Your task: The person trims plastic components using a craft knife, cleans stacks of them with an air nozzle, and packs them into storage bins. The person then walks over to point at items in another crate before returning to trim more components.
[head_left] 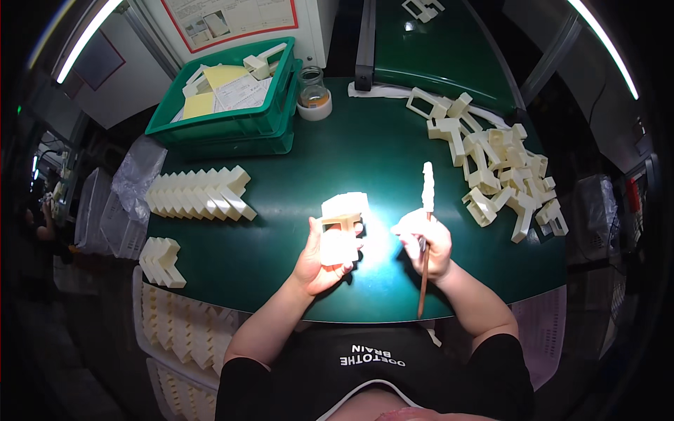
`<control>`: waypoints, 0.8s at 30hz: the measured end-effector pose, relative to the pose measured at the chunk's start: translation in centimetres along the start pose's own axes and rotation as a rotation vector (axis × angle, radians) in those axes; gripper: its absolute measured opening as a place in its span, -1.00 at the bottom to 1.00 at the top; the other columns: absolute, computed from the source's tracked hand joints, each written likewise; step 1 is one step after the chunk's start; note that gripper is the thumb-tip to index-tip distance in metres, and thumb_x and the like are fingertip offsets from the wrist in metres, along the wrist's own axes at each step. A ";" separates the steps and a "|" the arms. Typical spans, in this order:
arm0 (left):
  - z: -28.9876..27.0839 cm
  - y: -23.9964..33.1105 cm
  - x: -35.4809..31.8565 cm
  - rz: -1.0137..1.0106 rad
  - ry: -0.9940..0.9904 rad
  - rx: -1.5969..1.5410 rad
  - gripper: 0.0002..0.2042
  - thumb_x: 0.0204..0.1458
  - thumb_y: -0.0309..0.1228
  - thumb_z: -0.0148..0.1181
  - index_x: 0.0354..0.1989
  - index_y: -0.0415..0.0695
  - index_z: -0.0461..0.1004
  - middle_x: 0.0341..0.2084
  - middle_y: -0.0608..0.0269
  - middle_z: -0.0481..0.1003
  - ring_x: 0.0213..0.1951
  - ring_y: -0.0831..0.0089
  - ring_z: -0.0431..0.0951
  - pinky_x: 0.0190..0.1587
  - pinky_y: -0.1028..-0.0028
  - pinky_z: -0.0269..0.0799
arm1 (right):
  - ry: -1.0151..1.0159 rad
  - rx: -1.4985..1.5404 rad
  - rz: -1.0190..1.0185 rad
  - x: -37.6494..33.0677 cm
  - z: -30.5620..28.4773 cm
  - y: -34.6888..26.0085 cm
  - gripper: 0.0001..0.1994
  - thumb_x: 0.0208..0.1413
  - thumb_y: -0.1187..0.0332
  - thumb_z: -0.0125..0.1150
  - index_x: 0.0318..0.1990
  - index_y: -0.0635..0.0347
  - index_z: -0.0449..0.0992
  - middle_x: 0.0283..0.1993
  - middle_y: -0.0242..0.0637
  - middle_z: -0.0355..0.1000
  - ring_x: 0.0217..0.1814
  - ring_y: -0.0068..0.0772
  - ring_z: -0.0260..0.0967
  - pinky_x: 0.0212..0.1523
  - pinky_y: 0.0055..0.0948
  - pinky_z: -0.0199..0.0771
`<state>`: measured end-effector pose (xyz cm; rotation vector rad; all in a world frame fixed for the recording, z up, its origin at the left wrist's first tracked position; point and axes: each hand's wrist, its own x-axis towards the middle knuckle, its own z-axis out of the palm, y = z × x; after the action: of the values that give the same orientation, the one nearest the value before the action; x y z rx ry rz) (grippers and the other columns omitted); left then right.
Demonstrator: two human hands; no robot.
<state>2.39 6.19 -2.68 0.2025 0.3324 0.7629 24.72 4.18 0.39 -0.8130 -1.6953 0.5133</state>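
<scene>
My left hand is closed around a cream plastic housing with a rectangular opening, held up over the middle of the green table under a bright patch of light. To its right, my right hand grips a thin brown stick whose upper end is wrapped in a lumpy white tip. The stick stands nearly upright, apart from the housing. Thumb and forefinger of the right hand come together toward the left; whether anything small is between them I cannot tell.
A loose heap of cream housings lies at the right. Neat nested rows of them and a shorter stack are at the left. A green bin with papers stands far left, beside a glass jar. Below, crates hold more parts.
</scene>
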 end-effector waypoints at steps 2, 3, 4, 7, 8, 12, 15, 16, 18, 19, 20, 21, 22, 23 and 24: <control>-0.1 -0.2 0.3 -0.015 -0.037 -0.048 -0.16 0.07 0.33 -0.26 0.29 -0.17 0.04 -0.04 0.20 0.34 -0.10 0.35 0.45 -0.38 0.44 0.58 | 0.096 0.159 0.327 -1.3 -0.1 1.7 -0.93 0.16 0.61 0.01 -0.28 0.33 0.43 -0.36 -0.29 0.39 -0.43 -0.61 0.30 -0.38 -0.61 0.32; -0.3 -0.2 0.4 -0.022 -0.080 -0.081 -0.15 0.06 0.34 -0.25 0.29 -0.17 0.03 -0.04 0.19 0.31 -0.11 0.34 0.43 -0.40 0.45 0.58 | 0.134 0.184 0.465 -1.5 0.0 1.9 -0.93 0.19 0.54 0.03 -0.32 0.32 0.45 -0.39 -0.34 0.39 -0.43 -0.66 0.29 -0.41 -0.62 0.30; -0.4 -0.2 0.4 -0.030 -0.124 -0.115 -0.14 0.06 0.35 -0.25 0.30 -0.17 0.01 -0.05 0.17 0.29 -0.12 0.33 0.40 -0.41 0.46 0.57 | 0.104 0.150 0.520 -2.0 0.4 2.9 -0.91 0.19 0.52 0.05 -0.33 0.31 0.46 -0.42 -0.36 0.38 -0.44 -0.67 0.29 -0.41 -0.64 0.30; -0.4 -0.3 0.4 -0.021 -0.091 -0.145 -0.14 0.05 0.35 -0.26 0.28 -0.18 0.02 -0.03 0.13 0.27 -0.14 0.31 0.38 -0.42 0.46 0.56 | 0.092 0.208 0.658 -1.9 0.7 4.0 -0.89 0.19 0.49 0.08 -0.36 0.29 0.48 -0.48 -0.40 0.37 -0.47 -0.68 0.28 -0.42 -0.66 0.29; -0.4 -0.3 0.3 -0.018 -0.086 -0.146 -0.14 0.05 0.35 -0.26 0.28 -0.18 0.02 -0.03 0.13 0.27 -0.14 0.31 0.38 -0.42 0.46 0.56 | 0.113 0.303 0.739 -1.7 0.9 3.9 -0.88 0.19 0.47 0.09 -0.37 0.29 0.49 -0.51 -0.42 0.36 -0.48 -0.69 0.27 -0.42 -0.66 0.29; -0.4 -0.1 0.2 -0.020 -0.068 -0.141 -0.14 0.06 0.36 -0.29 0.27 -0.20 0.03 -0.03 0.11 0.27 -0.15 0.31 0.38 -0.43 0.44 0.56 | 0.038 0.217 0.739 -2.1 0.6 4.0 -0.89 0.18 0.47 0.10 -0.37 0.29 0.50 -0.53 -0.41 0.36 -0.50 -0.68 0.27 -0.42 -0.64 0.30; 0.1 0.0 0.2 -0.038 -0.062 -0.159 -0.14 0.07 0.35 -0.30 0.28 -0.21 0.02 -0.03 0.11 0.27 -0.16 0.30 0.39 -0.42 0.43 0.57 | -0.044 0.098 0.732 -2.1 0.6 4.0 -0.88 0.21 0.44 0.07 -0.29 0.30 0.49 -0.51 -0.43 0.35 -0.48 -0.69 0.26 -0.39 -0.65 0.29; 0.1 0.0 0.2 -0.042 -0.058 -0.161 -0.14 0.08 0.35 -0.30 0.29 -0.22 0.01 -0.04 0.10 0.28 -0.16 0.30 0.39 -0.42 0.42 0.57 | 0.002 0.167 0.666 -1.8 0.8 3.6 -0.86 0.23 0.42 0.03 -0.24 0.30 0.47 -0.49 -0.43 0.34 -0.47 -0.70 0.24 -0.39 -0.67 0.26; 0.1 0.1 0.2 -0.033 -0.058 -0.154 -0.13 0.07 0.36 -0.31 0.29 -0.21 0.01 -0.03 0.09 0.28 -0.16 0.29 0.39 -0.42 0.42 0.57 | 0.042 0.237 0.597 -1.1 1.1 2.9 -0.84 0.25 0.39 0.00 -0.20 0.29 0.46 -0.46 -0.44 0.34 -0.46 -0.71 0.22 -0.39 -0.70 0.23; 0.1 0.1 0.2 -0.026 -0.059 -0.145 -0.12 0.06 0.37 -0.32 0.30 -0.21 0.01 -0.02 0.08 0.29 -0.16 0.28 0.39 -0.41 0.43 0.57 | 0.071 0.305 0.637 -0.9 1.1 2.6 -0.83 0.26 0.39 -0.03 -0.17 0.28 0.45 -0.44 -0.44 0.33 -0.45 -0.72 0.19 -0.40 -0.71 0.20; 0.0 0.1 0.1 -0.024 -0.062 -0.147 -0.12 0.06 0.37 -0.32 0.30 -0.21 0.01 -0.02 0.08 0.29 -0.16 0.28 0.39 -0.41 0.43 0.57 | 0.100 0.371 0.676 -0.7 1.0 2.4 -0.81 0.27 0.38 -0.07 -0.13 0.27 0.43 -0.41 -0.44 0.33 -0.44 -0.73 0.17 -0.41 -0.72 0.16; -0.1 0.1 0.1 -0.012 -0.075 -0.137 -0.17 0.10 0.30 -0.26 0.30 -0.22 0.01 -0.01 0.08 0.29 -0.15 0.29 0.40 -0.38 0.42 0.57 | 0.097 0.368 0.673 -0.5 0.8 2.1 -0.81 0.27 0.38 -0.07 -0.13 0.27 0.43 -0.41 -0.44 0.33 -0.44 -0.73 0.17 -0.41 -0.72 0.16; -0.2 0.1 0.0 0.000 -0.089 -0.126 -0.22 0.15 0.23 -0.20 0.30 -0.22 0.01 0.00 0.08 0.30 -0.14 0.30 0.42 -0.36 0.42 0.58 | 0.065 0.294 0.748 -0.3 0.6 1.8 -0.81 0.28 0.39 -0.10 -0.14 0.27 0.44 -0.42 -0.44 0.33 -0.45 -0.73 0.15 -0.42 -0.71 0.15; -0.4 0.0 0.2 0.002 -0.097 -0.126 -0.22 0.15 0.23 -0.20 0.30 -0.22 0.01 0.00 0.08 0.30 -0.14 0.30 0.42 -0.36 0.42 0.58 | 0.034 0.217 0.819 -0.1 0.4 1.7 -0.81 0.29 0.39 -0.12 -0.15 0.26 0.44 -0.42 -0.44 0.32 -0.46 -0.73 0.13 -0.44 -0.70 0.13; -0.7 -0.2 0.2 0.170 -0.077 0.276 -0.32 0.15 0.04 -0.06 0.28 -0.23 0.03 0.01 0.09 0.30 -0.12 0.32 0.43 -0.32 0.40 0.58 | 0.070 0.200 0.791 -0.6 0.4 2.2 -0.83 0.25 0.45 -0.08 -0.18 0.29 0.46 -0.45 -0.46 0.32 -0.48 -0.72 0.14 -0.44 -0.69 0.16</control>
<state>2.42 6.25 -3.45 0.5241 0.3498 0.8731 24.93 5.20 -1.64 -1.3269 -1.1839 1.1520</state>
